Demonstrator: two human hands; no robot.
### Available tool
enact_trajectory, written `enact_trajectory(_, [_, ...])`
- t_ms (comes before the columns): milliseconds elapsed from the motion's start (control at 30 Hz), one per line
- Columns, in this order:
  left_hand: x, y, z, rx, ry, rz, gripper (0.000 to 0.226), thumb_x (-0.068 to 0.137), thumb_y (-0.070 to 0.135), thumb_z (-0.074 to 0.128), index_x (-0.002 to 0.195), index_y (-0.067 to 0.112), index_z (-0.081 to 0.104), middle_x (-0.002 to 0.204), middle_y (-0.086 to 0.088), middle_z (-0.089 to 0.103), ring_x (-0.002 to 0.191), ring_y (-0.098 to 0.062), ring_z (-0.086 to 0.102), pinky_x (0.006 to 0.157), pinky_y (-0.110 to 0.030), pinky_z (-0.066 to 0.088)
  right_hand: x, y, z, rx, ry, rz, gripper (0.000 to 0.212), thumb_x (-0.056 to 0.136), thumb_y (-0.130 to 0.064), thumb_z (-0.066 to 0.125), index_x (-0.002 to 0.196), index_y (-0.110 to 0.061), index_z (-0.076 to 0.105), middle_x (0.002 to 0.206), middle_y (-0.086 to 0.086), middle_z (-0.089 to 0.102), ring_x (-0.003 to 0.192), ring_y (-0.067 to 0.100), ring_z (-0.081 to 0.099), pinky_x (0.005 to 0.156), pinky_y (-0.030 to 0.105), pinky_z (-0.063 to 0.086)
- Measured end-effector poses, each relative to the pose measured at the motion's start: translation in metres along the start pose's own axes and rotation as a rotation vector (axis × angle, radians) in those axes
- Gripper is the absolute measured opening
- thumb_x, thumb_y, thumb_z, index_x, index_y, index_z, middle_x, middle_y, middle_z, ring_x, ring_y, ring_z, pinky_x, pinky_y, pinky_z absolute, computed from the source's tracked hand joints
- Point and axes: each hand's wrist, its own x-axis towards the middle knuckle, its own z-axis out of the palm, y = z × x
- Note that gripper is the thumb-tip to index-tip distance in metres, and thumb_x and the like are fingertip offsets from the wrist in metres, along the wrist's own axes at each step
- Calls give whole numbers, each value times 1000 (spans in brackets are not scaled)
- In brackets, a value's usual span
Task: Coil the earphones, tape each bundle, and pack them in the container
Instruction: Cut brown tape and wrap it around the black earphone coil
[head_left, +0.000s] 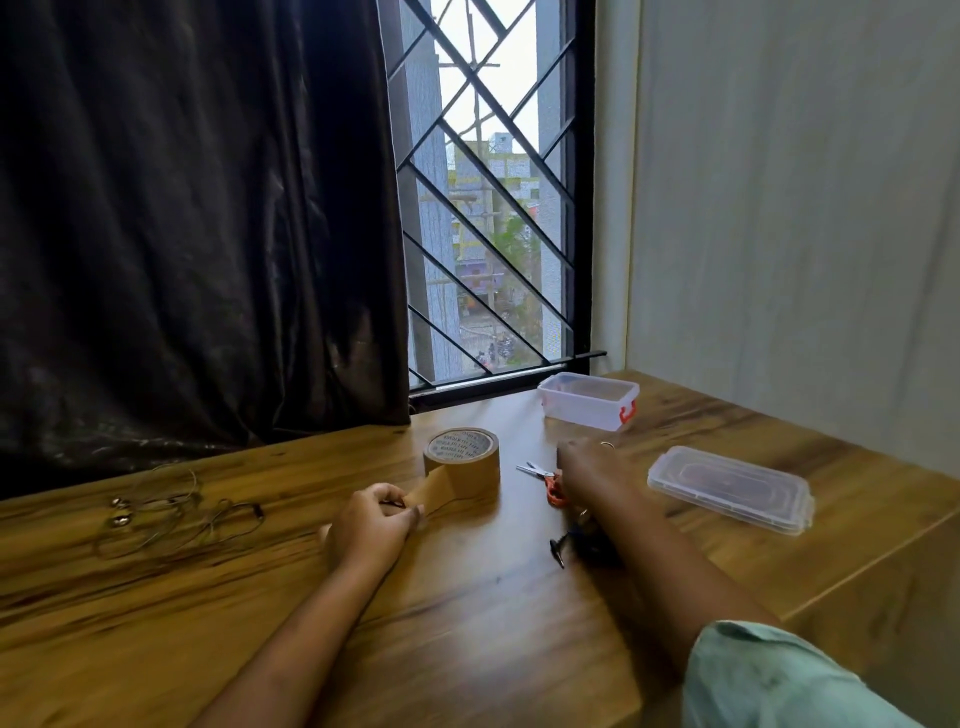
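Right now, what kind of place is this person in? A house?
Probably an upstairs room in a home: a wooden table sits against a grilled window, a dark curtain hangs beside it, and a street shows below outside.

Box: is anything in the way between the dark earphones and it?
Yes. The scissors and the right hand sit between the dark earphones and the box. Its lid is off, lying beside it.

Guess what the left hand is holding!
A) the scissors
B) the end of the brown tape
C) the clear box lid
B: the left hand pinches the loose end of the brown tape, pulled out from the roll.
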Motion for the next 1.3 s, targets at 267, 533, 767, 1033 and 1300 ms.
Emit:
enact_trajectory(267, [-8,10,-5,99,80,110,14,85,46,62,79,34,58,72,16,57,84,-12,55,80,-30,28,2,-7,1,-58,-72,-44,10,87,-11,60,97,-12,58,82,5,48,69,17,47,70,27,45])
enact_trajectory(533, [-5,5,-3,141,75,151,15,84,47,63,85,32,64,79,11,68,84,-13,61,82,-31,35,7,-12,3,-105,-133,-40,29,93,-6,48,120,-1,55,122,16,53,116,30,51,94,32,44])
enact_trajectory(767, [-6,3,-1,157,84,194,14,83,45,64,83,32,65,72,11,67,76,-11,61,80,-30,38,1,1,-9,-266,-122,-122,25,90,-12,56,115,-7,59,116,9,60,99,24,60,77,28,47])
enact_trajectory(1033, [-5,4,-2,164,91,227,15,84,44,63,81,30,66,70,10,66,74,-12,61,82,-32,44,-8,-11,-17,-449,-294,-216,33,90,-14,59,122,-7,57,108,8,58,90,22,55,81,32,49])
enact_trajectory(1300, [-7,5,-2,187,93,267,14,85,41,62,79,29,65,67,8,66,74,-13,61,81,-32,41,-10,-4,-23,-262,-127,-220,25,97,-17,46,117,-8,57,114,9,60,97,23,58,75,30,45])
